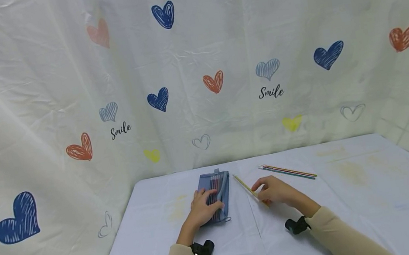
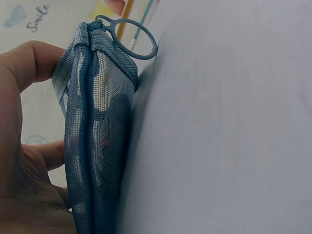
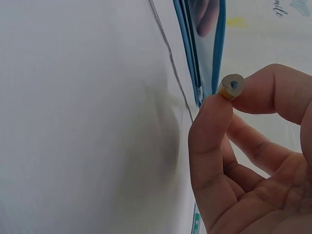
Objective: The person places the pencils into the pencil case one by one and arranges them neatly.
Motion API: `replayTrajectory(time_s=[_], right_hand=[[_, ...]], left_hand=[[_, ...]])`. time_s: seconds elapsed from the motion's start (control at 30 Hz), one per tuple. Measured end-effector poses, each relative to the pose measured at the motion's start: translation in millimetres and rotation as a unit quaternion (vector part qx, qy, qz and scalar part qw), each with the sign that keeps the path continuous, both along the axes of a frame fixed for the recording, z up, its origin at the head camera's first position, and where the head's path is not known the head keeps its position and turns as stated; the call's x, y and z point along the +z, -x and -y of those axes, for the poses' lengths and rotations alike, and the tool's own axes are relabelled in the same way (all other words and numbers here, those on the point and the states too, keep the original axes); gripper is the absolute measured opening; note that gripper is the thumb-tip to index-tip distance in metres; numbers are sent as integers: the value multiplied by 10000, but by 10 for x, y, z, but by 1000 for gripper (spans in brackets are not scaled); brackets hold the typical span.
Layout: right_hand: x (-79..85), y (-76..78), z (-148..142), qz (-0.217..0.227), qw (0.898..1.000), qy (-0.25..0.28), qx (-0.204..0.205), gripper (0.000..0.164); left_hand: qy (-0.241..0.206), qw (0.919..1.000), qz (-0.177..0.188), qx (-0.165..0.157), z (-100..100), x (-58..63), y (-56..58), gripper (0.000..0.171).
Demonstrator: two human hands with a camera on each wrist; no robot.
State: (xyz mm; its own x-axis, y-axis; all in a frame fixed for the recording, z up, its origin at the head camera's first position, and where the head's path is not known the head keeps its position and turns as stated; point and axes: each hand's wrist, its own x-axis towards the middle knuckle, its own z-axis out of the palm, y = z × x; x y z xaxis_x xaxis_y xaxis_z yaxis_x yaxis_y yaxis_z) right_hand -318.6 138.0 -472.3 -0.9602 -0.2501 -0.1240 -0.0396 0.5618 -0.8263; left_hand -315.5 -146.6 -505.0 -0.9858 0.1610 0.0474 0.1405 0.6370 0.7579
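A blue zip pencil case (image 1: 204,182) with a mesh side (image 2: 109,87) lies on the white-covered table, several pencils showing through its clear top. My left hand (image 1: 201,209) rests on it, thumb and fingers spread over the top. To its right, my right hand (image 1: 276,190) pinches a slim yellow pencil (image 1: 243,184) between thumb and fingertips. The pencil slants, with its far end pointing toward the case. Seen in the right wrist view, the near end of the yellow pencil (image 3: 232,86) is flat pale wood around a small bluish core.
Several coloured pencils (image 1: 288,171) lie side by side beyond my right hand. The case's zip has a ring pull (image 2: 155,51) at its near end. A white curtain printed with hearts (image 1: 213,83) hangs behind the table (image 1: 359,210). Each wrist carries a black camera (image 1: 297,225).
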Motion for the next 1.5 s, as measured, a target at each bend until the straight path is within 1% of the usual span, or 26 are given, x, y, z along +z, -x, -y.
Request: replayTrajectory(time_s=[0.2,0.37,0.53,0.7,0.83,1.03,1.23,1.5], right_hand=[[-32,-5,78,105,9997,152,135,29],[-52,-11,158,114,9997,134,155,29],[-36,-8,251,81,9999,66,9,30],[-27,33,349,53,9999,-4,-125,30],[-42,67,419,51,9995,-71,-305,28],[-58,96,527,-2,9990,32,-446,29],[-45,94,655,190,9981,177,-559,31],[-22,70,813,391,9968,284,-643,38]], left_hand=[[16,10000,3,6,3,-6,5,67],[-6,10000,31,-1,3,-4,5,67],[-6,10000,49,20,5,-1,4,67],[-10,10000,22,41,11,6,5,66],[-6,10000,71,50,9,6,-1,66],[-6,9999,121,60,3,13,-1,65],[98,9999,69,76,8,-3,19,66],[70,9999,111,101,0,-8,25,65]])
